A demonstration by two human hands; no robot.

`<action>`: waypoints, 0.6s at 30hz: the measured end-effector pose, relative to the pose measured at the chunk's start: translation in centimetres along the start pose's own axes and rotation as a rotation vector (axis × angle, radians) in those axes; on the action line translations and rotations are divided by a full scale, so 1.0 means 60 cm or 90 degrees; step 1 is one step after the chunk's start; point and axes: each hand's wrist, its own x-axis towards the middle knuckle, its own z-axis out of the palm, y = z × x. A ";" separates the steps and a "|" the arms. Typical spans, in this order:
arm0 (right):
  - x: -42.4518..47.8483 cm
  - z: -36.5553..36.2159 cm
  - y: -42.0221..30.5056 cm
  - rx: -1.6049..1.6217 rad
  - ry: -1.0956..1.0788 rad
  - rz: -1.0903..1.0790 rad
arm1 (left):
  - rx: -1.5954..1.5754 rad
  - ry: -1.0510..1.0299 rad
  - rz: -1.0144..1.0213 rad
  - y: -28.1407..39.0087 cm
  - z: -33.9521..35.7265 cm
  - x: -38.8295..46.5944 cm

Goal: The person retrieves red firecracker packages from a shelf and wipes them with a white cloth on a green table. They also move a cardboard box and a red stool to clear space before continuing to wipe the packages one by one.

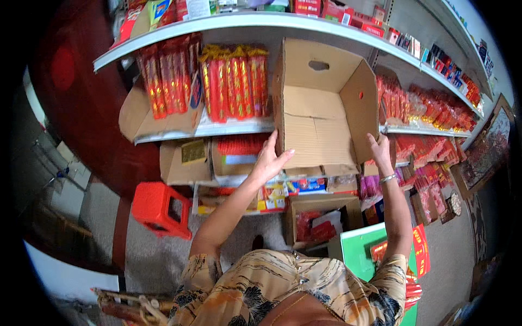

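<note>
An empty cardboard box (318,134), cut low at the front and with a handle hole in its back wall, stands tilted at the middle shelf. My left hand (271,159) grips its left side near the front edge, thumb towards the inside. At its right wall my right hand (380,150) holds on, a bracelet on the wrist. Left of the box, red and gold wrapped packets (234,85) stand upright in a row on the shelf. More red packets (169,79) lean in a cut cardboard box (136,114) farther left.
An upper shelf edge (253,19) runs above the box. Below are a lower cardboard box (291,220) with red items, a green table (359,248) and a red plastic stool (153,205) on the floor. Red packets (432,106) fill the shelf to the right.
</note>
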 end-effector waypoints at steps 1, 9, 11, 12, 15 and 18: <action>0.026 0.003 0.012 -0.038 0.002 -0.017 | 0.046 0.003 0.016 -0.006 0.005 0.023; 0.145 0.080 0.010 -0.133 -0.037 0.011 | -0.028 -0.013 -0.001 -0.036 -0.012 0.136; 0.155 0.104 -0.032 -0.047 -0.023 -0.023 | -0.072 -0.042 -0.062 -0.048 -0.026 0.163; 0.164 0.114 -0.035 -0.077 -0.033 -0.002 | -0.074 -0.045 -0.069 -0.059 -0.025 0.180; 0.209 0.142 -0.006 -0.127 -0.063 0.018 | -0.028 -0.016 -0.067 -0.104 -0.019 0.218; 0.248 0.176 0.047 -0.093 -0.038 -0.031 | 0.027 0.003 -0.075 -0.109 -0.011 0.251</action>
